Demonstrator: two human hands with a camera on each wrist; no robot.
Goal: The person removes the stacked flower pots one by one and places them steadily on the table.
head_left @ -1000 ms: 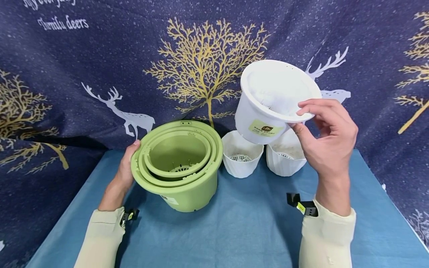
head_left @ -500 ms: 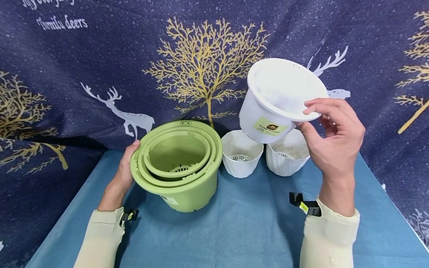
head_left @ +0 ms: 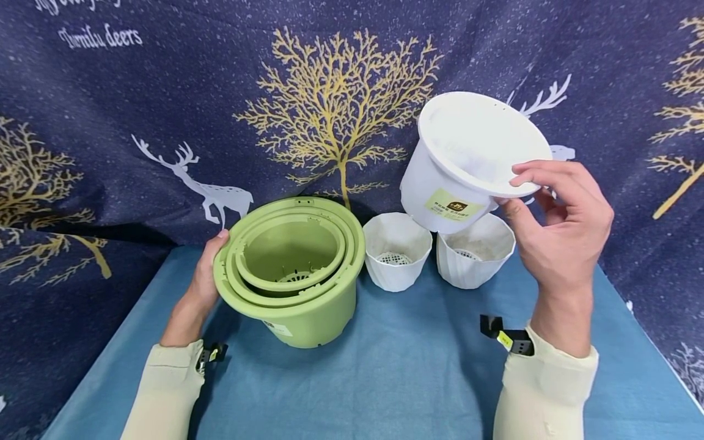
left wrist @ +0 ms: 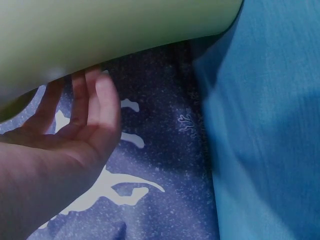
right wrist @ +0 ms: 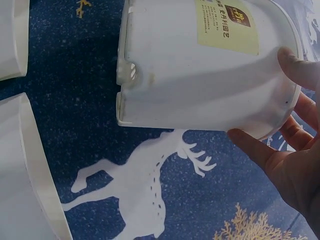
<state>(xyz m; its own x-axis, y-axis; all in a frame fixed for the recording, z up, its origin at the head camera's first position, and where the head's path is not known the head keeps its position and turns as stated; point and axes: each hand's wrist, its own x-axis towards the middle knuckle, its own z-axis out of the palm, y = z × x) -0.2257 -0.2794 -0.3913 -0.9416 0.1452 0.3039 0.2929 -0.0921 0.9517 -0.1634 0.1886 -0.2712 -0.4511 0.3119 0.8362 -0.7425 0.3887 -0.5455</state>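
In the head view, my right hand point(head_left: 569, 232) pinches the rim of a white flowerpot point(head_left: 426, 183), thumb outside and fingers over the edge. This pot is tilted and raised in front of the backdrop; its pale green label point(right wrist: 227, 25) shows in the right wrist view. On the left, my left hand point(head_left: 206, 275) holds the side of a large green flowerpot point(head_left: 319, 318) by its rim. Smaller green pots point(head_left: 294, 250) sit nested inside, and the stack leans toward me. Curled fingers point(left wrist: 102, 100) meet the green pot's outer side in the left wrist view.
Two small white fluted pots point(head_left: 396, 278) point(head_left: 467, 275) with perforated bottoms stand side by side at the back of the blue-covered table point(head_left: 396, 366). Behind them hangs a dark blue cloth backdrop point(head_left: 192, 91) with deer and golden trees.
My right hand has moved the white flowerpot to the right and slightly up, uncovering more of the right fluted pot. The left hand and the green stack have stayed nearly still.
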